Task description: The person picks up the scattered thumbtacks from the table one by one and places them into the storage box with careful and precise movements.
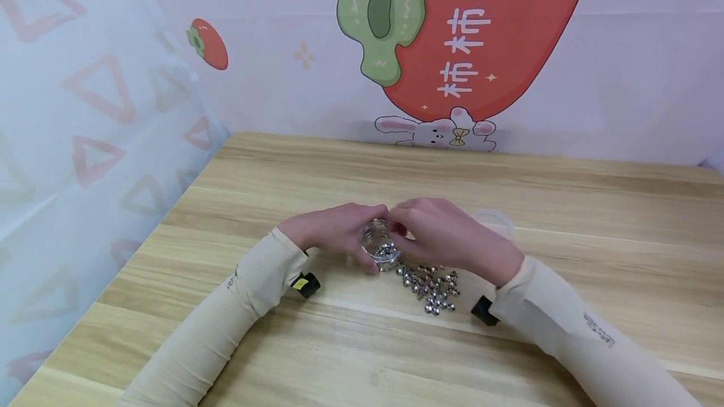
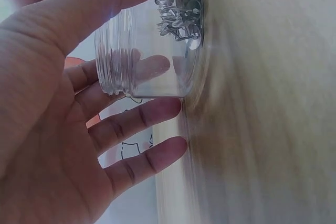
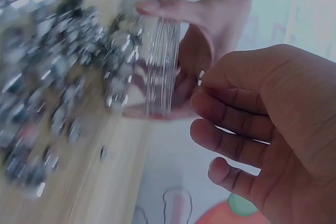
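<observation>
A clear plastic jar (image 1: 370, 238) with a threaded mouth stands on the table, silver thumbtacks (image 2: 181, 11) lying at its bottom. My left hand (image 1: 342, 229) grips it, thumb on one side and fingers on the other; the ring and little fingers stick out in the left wrist view. At the jar's mouth, my right hand (image 1: 444, 231) pinches a tiny shiny piece (image 3: 201, 78), seemingly a thumbtack, mostly hidden by the fingertips. A loose pile of thumbtacks (image 1: 432, 287) lies on the table beside the jar, below the right hand; it is blurred in the right wrist view.
A clear round lid (image 1: 500, 222) lies behind the right wrist, partly hidden. The wooden table (image 1: 339, 357) meets a printed backdrop (image 1: 271, 93) at the back and another sheet (image 1: 85, 162) on the left. Black wrist cameras hang under both sleeves.
</observation>
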Demonstrator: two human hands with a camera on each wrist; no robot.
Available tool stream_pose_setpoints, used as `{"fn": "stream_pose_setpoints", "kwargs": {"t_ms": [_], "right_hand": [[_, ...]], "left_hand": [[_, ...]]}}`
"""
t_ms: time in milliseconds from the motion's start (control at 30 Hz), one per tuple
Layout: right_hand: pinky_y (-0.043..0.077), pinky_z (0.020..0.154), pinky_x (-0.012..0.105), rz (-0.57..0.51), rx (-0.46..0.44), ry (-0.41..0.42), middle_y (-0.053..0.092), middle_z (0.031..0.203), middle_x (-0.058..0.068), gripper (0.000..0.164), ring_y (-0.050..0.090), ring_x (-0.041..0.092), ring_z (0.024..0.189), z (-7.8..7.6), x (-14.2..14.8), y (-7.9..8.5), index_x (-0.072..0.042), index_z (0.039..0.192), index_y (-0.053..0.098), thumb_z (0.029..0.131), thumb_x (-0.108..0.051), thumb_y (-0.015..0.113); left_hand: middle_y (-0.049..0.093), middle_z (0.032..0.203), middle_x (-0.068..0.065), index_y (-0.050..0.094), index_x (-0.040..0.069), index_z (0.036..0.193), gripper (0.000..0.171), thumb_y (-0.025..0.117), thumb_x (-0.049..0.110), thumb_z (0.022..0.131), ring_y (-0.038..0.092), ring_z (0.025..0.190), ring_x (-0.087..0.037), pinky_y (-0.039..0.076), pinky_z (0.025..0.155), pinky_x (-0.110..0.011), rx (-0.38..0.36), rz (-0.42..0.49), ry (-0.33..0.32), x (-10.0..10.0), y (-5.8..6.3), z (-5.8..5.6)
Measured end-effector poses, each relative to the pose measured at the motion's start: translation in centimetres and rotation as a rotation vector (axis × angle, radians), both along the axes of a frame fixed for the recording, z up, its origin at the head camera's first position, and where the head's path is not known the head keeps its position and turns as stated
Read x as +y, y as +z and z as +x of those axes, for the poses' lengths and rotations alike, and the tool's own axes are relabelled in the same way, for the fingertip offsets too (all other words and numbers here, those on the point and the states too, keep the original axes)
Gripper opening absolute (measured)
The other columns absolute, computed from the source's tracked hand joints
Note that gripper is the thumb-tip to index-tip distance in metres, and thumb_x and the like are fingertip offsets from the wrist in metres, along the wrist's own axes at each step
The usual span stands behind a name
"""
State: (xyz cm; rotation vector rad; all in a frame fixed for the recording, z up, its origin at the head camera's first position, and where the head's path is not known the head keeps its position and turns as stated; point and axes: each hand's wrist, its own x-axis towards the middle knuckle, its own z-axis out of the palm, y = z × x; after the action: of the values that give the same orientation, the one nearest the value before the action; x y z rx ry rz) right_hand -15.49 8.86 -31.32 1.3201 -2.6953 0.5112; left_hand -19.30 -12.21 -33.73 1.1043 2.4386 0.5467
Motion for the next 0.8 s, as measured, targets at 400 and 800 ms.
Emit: {"fn": "stream_pose_setpoints", "kwargs": {"t_ms": [400, 800], "right_hand": [[0.058, 0.068, 0.040, 0.027, -0.001, -0.034, 0.072, 0.099, 0.007, 0.033, 0.060, 0.017, 0.068, -0.8, 0.3, 1.0, -0.005, 0.109, 0.068, 0.083, -0.026, 0.073], [0.056, 0.084, 0.049, 0.089, -0.111, -0.103, 0.072, 0.109, 0.015, 0.039, 0.066, 0.027, 0.092, -2.9, 2.1, 0.2, -0.002, 0.113, 0.069, 0.081, -0.022, 0.076]], "left_hand": [[0.063, 0.117, 0.003, 0.045, 0.019, 0.130, 0.079, 0.087, 0.037, 0.065, 0.057, 0.103, -0.010, 0.049, 0.094, -0.034, -0.011, 0.019, -0.014, 0.0, 0.1, -0.2], [0.062, 0.120, 0.002, 0.048, 0.020, 0.125, 0.074, 0.088, 0.035, 0.065, 0.056, 0.106, -0.010, 0.048, 0.094, -0.033, -0.029, -0.008, 0.018, -0.1, 0.0, -0.2]]}}
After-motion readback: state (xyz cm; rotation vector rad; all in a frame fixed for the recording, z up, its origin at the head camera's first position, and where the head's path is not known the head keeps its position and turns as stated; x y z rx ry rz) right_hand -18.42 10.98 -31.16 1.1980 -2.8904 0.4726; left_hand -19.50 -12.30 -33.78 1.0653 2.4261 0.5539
